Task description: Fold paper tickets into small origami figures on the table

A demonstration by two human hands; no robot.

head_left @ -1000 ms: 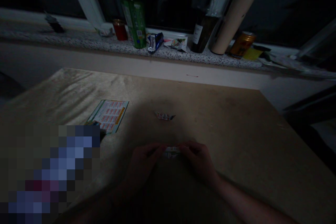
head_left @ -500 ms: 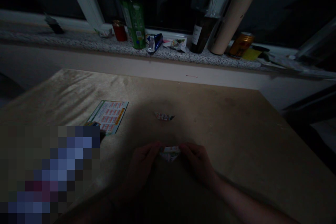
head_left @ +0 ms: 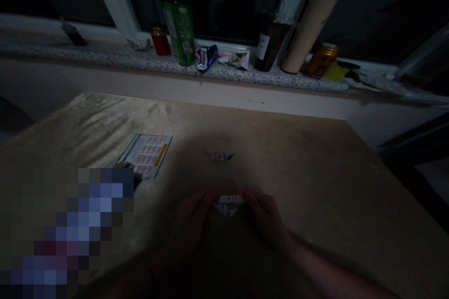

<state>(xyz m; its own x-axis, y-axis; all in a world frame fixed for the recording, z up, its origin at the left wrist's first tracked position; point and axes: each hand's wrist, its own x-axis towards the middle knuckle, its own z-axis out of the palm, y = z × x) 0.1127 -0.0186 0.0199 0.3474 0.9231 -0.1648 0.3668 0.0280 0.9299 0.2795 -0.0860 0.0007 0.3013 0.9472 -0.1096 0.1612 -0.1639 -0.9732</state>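
Observation:
The scene is very dark. My left hand (head_left: 191,222) and my right hand (head_left: 266,217) pinch the two ends of a small folded printed paper (head_left: 228,204) just above the tan table (head_left: 298,173). Its point hangs downward between my fingertips. A second small folded paper (head_left: 220,155) lies on the table a little farther out. A printed sheet with rows of red marks (head_left: 145,154) lies to the left.
A stone windowsill (head_left: 105,56) runs along the back with a green bottle (head_left: 180,28), a red jar (head_left: 160,40), snack wrappers (head_left: 206,56), a dark bottle (head_left: 268,42), a cardboard tube (head_left: 312,14) and an orange can (head_left: 322,59). A blurred patch covers the lower left.
The folded paper between my fingers has opened from a flat strip into a wider shape with a downward point. My hands stayed in nearly the same place.

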